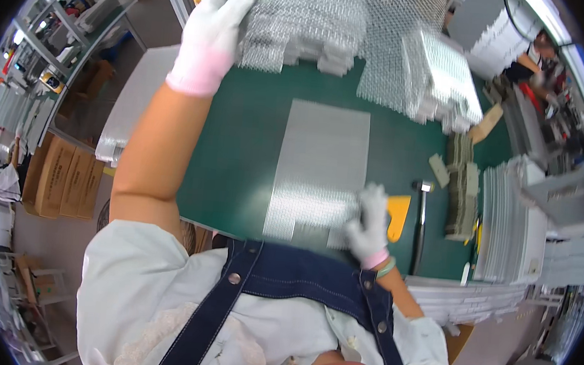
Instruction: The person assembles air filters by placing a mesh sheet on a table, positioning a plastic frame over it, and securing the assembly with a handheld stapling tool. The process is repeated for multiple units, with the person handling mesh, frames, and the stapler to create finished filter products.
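Note:
A silvery, finely ribbed metal sheet (324, 144) lies flat on the green table top (232, 157) in front of me. Its near end has a notch cut out. My right hand (370, 223), in a white glove with a pink cuff, rests at the sheet's near right edge, fingers stretched out. My left hand (221, 22), gloved the same way, is raised far forward at the left side of a stack of metal mesh sheets (312, 19). Its fingers look extended beside the stack; whether they touch it is unclear.
Right of my right hand lie a yellow scraper (397, 217) and a hammer (420, 227). Beyond them stand a row of grey-brown blocks (461, 189) and stacked white panels (508, 227). Another mesh stack (441, 74) sits at the far right. A co-worker (538, 64) is farther off.

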A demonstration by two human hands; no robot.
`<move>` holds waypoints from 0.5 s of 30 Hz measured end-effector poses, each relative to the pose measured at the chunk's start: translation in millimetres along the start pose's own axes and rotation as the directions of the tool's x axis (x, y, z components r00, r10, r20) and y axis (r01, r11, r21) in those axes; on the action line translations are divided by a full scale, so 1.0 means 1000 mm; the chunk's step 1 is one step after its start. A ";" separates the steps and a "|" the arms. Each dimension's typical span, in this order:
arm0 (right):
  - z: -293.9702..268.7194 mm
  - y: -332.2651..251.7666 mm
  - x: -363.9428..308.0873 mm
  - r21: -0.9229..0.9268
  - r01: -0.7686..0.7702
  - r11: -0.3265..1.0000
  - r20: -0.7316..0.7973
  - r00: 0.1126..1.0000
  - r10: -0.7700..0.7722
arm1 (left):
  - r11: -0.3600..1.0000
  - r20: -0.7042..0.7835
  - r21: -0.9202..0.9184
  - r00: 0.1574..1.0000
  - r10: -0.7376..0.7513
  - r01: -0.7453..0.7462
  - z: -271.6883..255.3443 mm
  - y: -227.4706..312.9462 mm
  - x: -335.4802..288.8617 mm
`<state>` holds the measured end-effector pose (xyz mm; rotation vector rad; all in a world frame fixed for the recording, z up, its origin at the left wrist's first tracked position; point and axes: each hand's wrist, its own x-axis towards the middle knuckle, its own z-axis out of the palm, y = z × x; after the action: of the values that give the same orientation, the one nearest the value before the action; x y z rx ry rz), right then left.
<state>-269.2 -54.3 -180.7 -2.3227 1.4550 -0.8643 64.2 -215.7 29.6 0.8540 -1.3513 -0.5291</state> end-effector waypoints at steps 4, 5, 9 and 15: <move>-0.047 -0.018 0.013 0.959 -0.086 0.271 -0.042 0.900 0.435 | 0.925 -0.054 -0.271 0.955 -0.290 0.266 0.012 0.018 -0.119; -0.060 -0.038 0.024 0.882 -0.052 0.469 -0.117 0.939 0.324 | 0.930 -0.055 -0.230 0.951 -0.306 0.286 0.013 0.020 -0.150; -0.045 -0.060 0.019 0.697 -0.243 0.675 -0.188 0.846 0.499 | 0.900 -0.120 -0.020 0.893 -0.434 0.435 0.032 0.002 -0.227; 0.005 -0.034 -0.011 -0.010 -0.474 0.881 -0.163 0.870 0.466 | 0.689 -0.016 0.696 0.964 -0.267 0.202 0.022 -0.062 -0.279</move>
<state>-245.2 -29.4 -171.1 -1.8240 2.0120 -0.8824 3.6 -44.5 -192.4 1.6640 -1.5516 -0.2340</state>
